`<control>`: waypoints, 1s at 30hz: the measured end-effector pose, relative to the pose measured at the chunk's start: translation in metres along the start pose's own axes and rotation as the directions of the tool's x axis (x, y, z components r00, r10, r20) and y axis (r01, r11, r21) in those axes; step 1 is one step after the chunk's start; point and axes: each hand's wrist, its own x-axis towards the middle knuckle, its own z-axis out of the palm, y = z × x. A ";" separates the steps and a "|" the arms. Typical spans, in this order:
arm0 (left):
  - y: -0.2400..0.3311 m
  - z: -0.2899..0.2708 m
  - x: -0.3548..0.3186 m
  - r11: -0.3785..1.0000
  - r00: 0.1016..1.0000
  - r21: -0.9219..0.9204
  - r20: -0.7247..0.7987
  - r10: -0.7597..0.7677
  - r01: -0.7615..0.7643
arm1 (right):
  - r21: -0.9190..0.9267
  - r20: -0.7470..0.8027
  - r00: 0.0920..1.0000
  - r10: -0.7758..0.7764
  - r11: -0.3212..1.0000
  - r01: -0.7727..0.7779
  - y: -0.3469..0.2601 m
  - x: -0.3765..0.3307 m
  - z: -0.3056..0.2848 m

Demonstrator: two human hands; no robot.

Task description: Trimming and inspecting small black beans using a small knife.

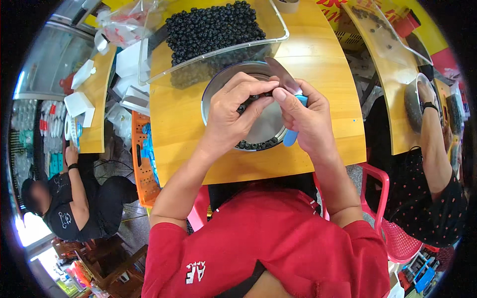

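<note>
Over the metal bowl [263, 126], the left hand [236, 109] is pinching a few dark round pieces [241, 109] between thumb and fingers. The right hand [308, 116] is gripping a knife [284, 77] by its blue handle, and the blade is pointing beyond the bowl. More pieces [256, 146] are lying inside the bowl along its near wall. Beyond the bowl, 1 clear tub [271, 40] is holding a large heap. Well right of the bowl, 1 co-worker's arm [432, 149] is extending into another bowl [413, 107].

Bowl [266, 126], clear bin [238, 47] on table [330, 126]
</note>
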 end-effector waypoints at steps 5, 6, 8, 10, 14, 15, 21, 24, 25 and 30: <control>0.010 0.001 -0.005 0.984 0.989 -0.092 0.001 -0.151 0.150 | 0.043 -0.012 1.000 0.024 0.999 -0.024 0.000 -0.001 0.001; 0.012 0.001 -0.006 0.954 0.969 -0.178 -0.011 -0.245 0.240 | 0.046 -0.016 1.000 0.015 0.999 -0.014 -0.002 -0.001 0.003; 0.013 0.002 -0.009 0.926 0.952 -0.232 -0.006 -0.307 0.297 | 0.048 -0.019 1.000 0.006 0.999 -0.005 -0.003 -0.001 0.004; 0.009 0.003 -0.011 0.892 0.931 -0.286 0.004 -0.365 0.351 | 0.002 -0.047 0.999 0.001 1.000 -0.001 -0.004 0.000 0.005; 0.004 0.003 -0.012 0.884 0.943 -0.350 -0.007 -0.333 0.310 | 0.030 0.000 1.000 0.013 0.999 -0.013 -0.002 0.000 0.001; 0.004 0.003 -0.011 0.839 0.924 -0.415 0.013 -0.382 0.352 | 0.070 0.027 0.999 0.022 0.997 -0.024 -0.002 0.000 0.000; -0.002 0.003 -0.016 0.851 0.941 -0.425 0.008 -0.338 0.309 | 0.222 0.167 0.980 0.108 0.964 -0.144 -0.003 0.002 -0.009; -0.001 0.004 -0.018 0.812 0.912 -0.451 0.014 -0.409 0.371 | 0.242 0.174 0.976 0.132 0.955 -0.173 -0.003 0.003 -0.008; -0.001 0.004 -0.017 0.811 0.912 -0.451 0.014 -0.410 0.372 | 0.239 0.157 0.978 0.141 0.955 -0.176 -0.003 0.003 -0.007; 0.005 0.000 -0.012 0.839 0.912 -0.375 0.047 -0.407 0.394 | 0.221 0.126 0.986 0.106 0.966 -0.132 -0.003 0.003 -0.006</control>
